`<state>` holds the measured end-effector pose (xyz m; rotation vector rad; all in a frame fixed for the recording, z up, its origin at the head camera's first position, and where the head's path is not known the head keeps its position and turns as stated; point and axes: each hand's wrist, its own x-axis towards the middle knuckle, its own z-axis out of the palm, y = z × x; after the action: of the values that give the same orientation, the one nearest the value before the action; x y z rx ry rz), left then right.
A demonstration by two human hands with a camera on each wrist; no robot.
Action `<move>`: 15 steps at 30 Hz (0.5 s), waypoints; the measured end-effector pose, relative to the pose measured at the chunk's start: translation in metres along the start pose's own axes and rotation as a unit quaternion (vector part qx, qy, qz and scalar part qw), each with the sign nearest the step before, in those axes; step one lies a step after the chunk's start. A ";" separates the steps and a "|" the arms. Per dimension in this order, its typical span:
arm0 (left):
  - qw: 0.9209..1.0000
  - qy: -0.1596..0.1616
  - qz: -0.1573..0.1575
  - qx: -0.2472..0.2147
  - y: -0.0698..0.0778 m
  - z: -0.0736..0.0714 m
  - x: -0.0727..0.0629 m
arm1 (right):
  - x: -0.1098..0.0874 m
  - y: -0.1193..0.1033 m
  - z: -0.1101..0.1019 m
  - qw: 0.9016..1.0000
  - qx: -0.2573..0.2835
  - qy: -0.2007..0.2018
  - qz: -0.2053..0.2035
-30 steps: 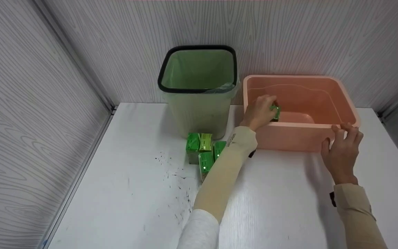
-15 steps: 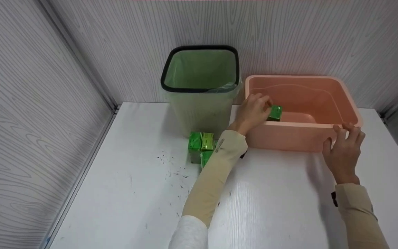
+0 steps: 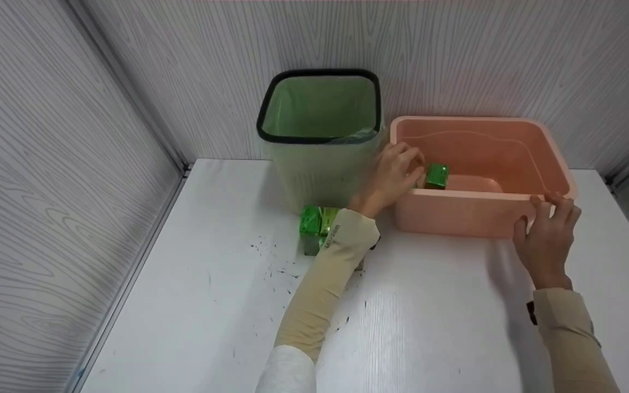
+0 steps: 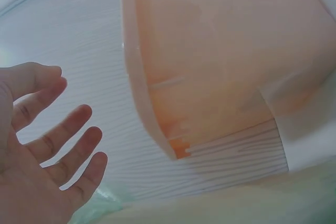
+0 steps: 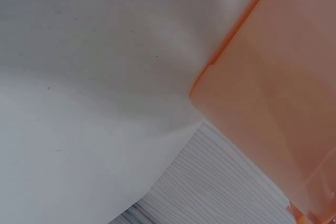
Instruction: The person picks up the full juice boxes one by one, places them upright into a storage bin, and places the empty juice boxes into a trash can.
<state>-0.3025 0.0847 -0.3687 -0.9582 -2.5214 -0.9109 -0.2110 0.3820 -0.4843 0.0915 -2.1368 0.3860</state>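
A pink plastic tub [image 3: 478, 213] stands on the table, with a small shiny green box [image 3: 437, 176] inside near its left end. My left hand [image 3: 393, 172] is over the tub's left front corner, beside the box. In the left wrist view, the same hand [image 4: 50, 140] has loosely bent, spread fingers and nothing between them. With fingers curled over the rim and the thumb at the outer wall, my right hand [image 3: 548, 240] holds the tub's right front corner. No fingers show in the right wrist view, only the tub's wall [image 5: 268, 87] and the table.
A pale green trash can [image 3: 320, 169] with a black rim and a clear liner stands left of the tub. Several small green boxes [image 3: 310, 221] are grouped before it, partly hidden by my left sleeve. Dark specks dot the white table [image 3: 211, 316]. A wall rises behind.
My left hand has let go of the green box inside the tub and drawn back to the left. The left forearm covers more of the grouped boxes. The right hand keeps its place on the rim.
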 end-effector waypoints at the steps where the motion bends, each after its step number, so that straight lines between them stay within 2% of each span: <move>1: 1.000 0.003 0.003 0.000 0.000 -0.002 -0.002 | 0.000 0.000 0.000 1.000 0.001 0.000 0.001; 5: 1.000 0.007 0.012 0.004 0.001 -0.009 -0.008 | 0.000 0.000 0.000 1.000 0.000 0.002 0.004; 15: 1.000 -0.005 0.012 -0.001 -0.001 -0.018 -0.022 | 0.001 0.001 -0.001 1.000 0.001 -0.002 0.004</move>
<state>-0.2859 0.0614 -0.3656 -0.9931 -2.5130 -0.9047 -0.2110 0.3835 -0.4831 0.0840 -2.1408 0.3921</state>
